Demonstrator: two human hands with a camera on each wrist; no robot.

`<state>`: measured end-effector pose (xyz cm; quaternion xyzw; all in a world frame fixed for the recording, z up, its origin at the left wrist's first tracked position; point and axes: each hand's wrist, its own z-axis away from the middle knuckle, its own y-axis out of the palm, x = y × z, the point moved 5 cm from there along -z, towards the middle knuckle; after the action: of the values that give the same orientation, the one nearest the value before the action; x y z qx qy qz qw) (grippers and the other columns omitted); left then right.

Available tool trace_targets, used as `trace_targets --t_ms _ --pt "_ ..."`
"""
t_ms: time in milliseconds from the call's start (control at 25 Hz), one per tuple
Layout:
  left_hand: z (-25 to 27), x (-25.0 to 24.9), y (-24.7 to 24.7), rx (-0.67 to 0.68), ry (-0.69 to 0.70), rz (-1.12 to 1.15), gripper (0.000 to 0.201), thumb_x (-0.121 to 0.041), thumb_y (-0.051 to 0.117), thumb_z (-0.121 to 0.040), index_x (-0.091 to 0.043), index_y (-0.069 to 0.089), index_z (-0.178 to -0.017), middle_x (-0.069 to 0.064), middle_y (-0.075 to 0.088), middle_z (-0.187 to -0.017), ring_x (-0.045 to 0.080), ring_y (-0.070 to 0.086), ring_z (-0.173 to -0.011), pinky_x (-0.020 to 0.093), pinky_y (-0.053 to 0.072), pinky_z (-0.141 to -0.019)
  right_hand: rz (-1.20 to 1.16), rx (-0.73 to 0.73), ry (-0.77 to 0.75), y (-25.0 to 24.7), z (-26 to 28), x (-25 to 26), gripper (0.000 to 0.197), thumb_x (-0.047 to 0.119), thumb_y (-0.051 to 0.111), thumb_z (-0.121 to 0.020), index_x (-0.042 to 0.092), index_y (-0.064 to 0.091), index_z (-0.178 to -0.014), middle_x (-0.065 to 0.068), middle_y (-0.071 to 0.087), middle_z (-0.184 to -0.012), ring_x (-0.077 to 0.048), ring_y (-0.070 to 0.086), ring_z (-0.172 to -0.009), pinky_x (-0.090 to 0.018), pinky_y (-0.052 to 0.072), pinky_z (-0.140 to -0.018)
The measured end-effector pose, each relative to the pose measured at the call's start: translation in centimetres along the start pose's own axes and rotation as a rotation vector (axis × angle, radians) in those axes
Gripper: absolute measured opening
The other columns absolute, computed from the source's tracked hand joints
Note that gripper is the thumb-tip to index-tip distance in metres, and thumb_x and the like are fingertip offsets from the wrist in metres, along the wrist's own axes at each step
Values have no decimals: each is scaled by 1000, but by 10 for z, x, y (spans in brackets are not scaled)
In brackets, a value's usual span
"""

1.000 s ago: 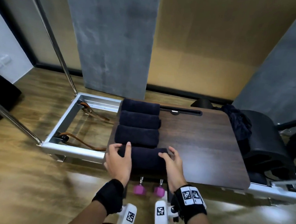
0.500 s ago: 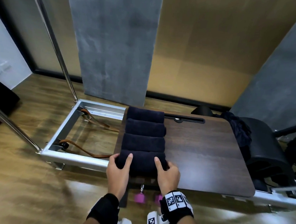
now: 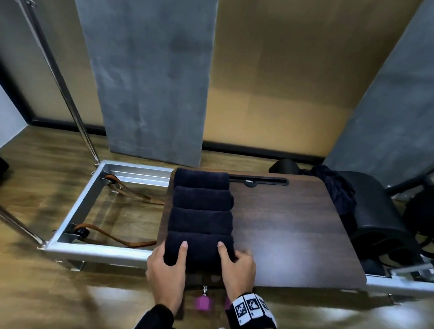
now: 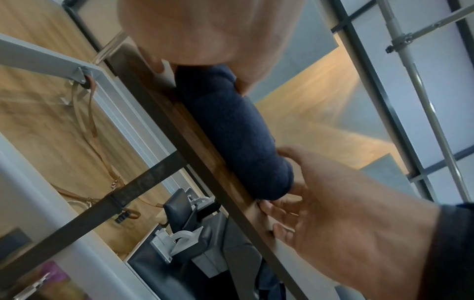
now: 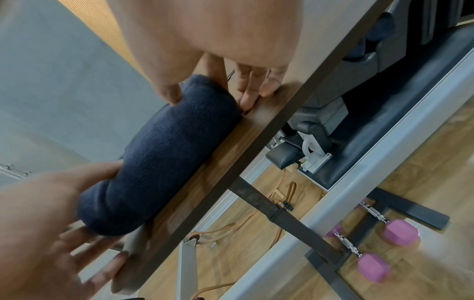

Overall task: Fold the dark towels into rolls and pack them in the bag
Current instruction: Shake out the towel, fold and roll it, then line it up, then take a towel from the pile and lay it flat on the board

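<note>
Your left hand (image 3: 167, 268) and right hand (image 3: 237, 268) cup the two ends of the nearest rolled towel (image 3: 198, 247), thumbs on top, fingers curled round its ends. It lies at the near left edge of the dark board (image 3: 297, 230), touching three more rolls (image 3: 202, 198) behind it. Pink dumbbells (image 5: 372, 266) sit under the board; a dark cloth heap (image 3: 337, 194) lies past its far right corner.

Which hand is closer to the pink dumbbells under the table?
Right. The right hand grips the nearest towel roll's right end, above the dumbbells; the left hand holds its left end.
</note>
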<state>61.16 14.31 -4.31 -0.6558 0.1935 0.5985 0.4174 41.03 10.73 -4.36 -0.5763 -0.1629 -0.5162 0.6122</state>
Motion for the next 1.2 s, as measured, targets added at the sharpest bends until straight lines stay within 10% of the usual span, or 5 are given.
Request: trace_targets --t_ms 240,520,800,960,1200 --pt "-7 0 0 34 -110 -225 40 -63 65 -91 -29 65 -113 -5 66 -112 27 60 -115 60 41 -111 18 35 -37 -6 1 5 52 58 64 -95 12 76 -116 0 59 -115 -17 58 -101 -29 44 -83" --pt "4 3 -12 78 -137 -60 72 -72 65 -89 -28 51 -145 -3 59 -141 24 54 -132 58 40 -117 -1 100 -58 -26 -5 1 65 62 67 -91 16 65 -137 -4 66 -130 -23 62 -122 -37 51 -103" --pt "35 -41 -24 -155 170 16 16 -58 58 -100 -43 57 -105 -19 59 -103 2 59 -94 39 58 -84 -34 186 -78 -46 -19 -4 55 56 67 -95 14 68 -132 -3 74 -115 -22 66 -111 -30 50 -94" --pt "63 -85 48 279 342 -98 38 -60 53 -103 -31 62 -81 -6 64 -69 10 62 -65 31 52 -61 -35 182 -81 -93 -48 -20 26 37 71 -96 14 79 -105 -2 76 -95 -25 70 -99 -35 54 -92" --pt "122 -130 200 660 408 -404 37 -60 58 -98 -29 69 -81 -9 71 -70 12 69 -73 39 58 -77 -64 203 -59 -216 -106 -79 15 27 73 -94 18 80 -105 1 78 -97 -14 69 -96 -26 51 -94"
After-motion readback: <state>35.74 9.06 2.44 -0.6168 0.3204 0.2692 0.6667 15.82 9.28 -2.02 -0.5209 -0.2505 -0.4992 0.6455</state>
